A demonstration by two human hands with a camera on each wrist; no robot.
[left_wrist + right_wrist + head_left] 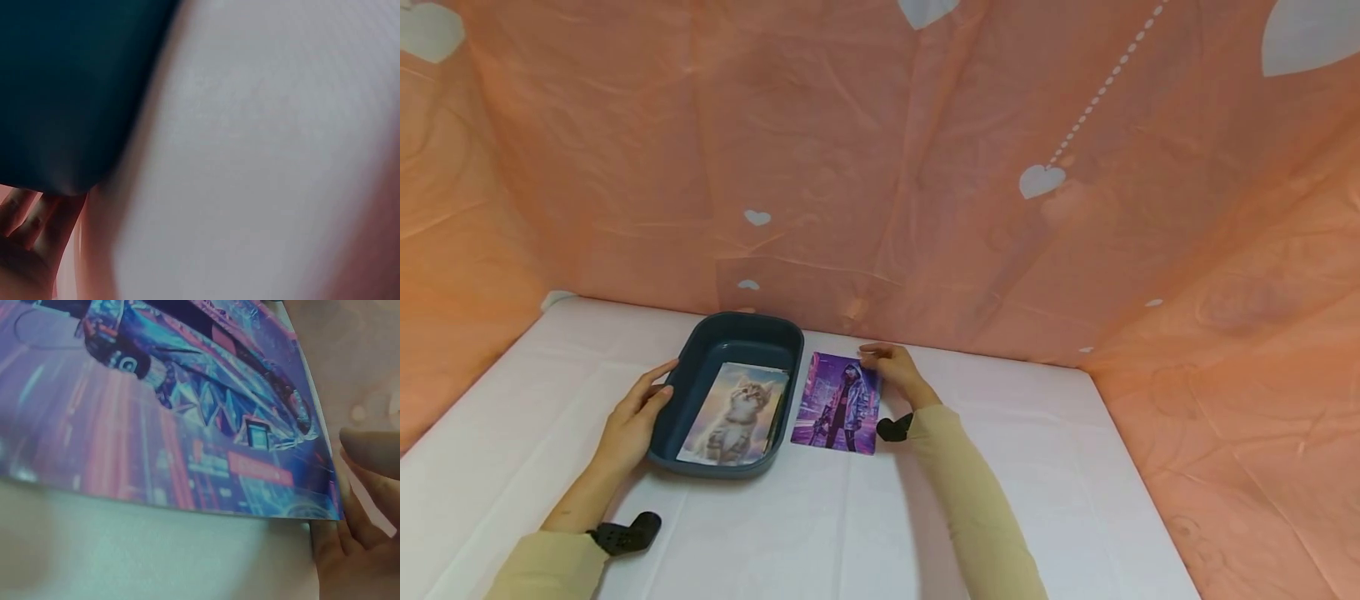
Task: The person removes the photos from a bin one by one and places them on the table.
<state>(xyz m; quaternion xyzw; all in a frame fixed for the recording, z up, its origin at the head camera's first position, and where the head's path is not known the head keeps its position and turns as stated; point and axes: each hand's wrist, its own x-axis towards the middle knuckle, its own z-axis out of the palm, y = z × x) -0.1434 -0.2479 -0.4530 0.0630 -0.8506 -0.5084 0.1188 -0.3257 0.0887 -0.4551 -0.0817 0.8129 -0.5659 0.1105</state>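
Observation:
A dark blue-grey plastic tray [703, 354] with rounded corners sits on the table's left part. My left hand [634, 417] grips its left side, thumb at the rim; the left wrist view shows fingers [53, 228] against the tray's underside. Inside lies a picture card of a kitten [737, 415], with edges of other cards peeking out at its right. Just right of the tray is a purple picture card [838, 404] showing a hooded figure in a neon city. My right hand [895, 371] holds this card at its upper right corner, fingers behind the edge.
A white cloth covers the table [760, 533]. Behind and beside it hangs an orange-pink curtain [850, 167] with white hearts, close behind the tray and the right hand. Black wrist devices [628, 533] are worn on both arms.

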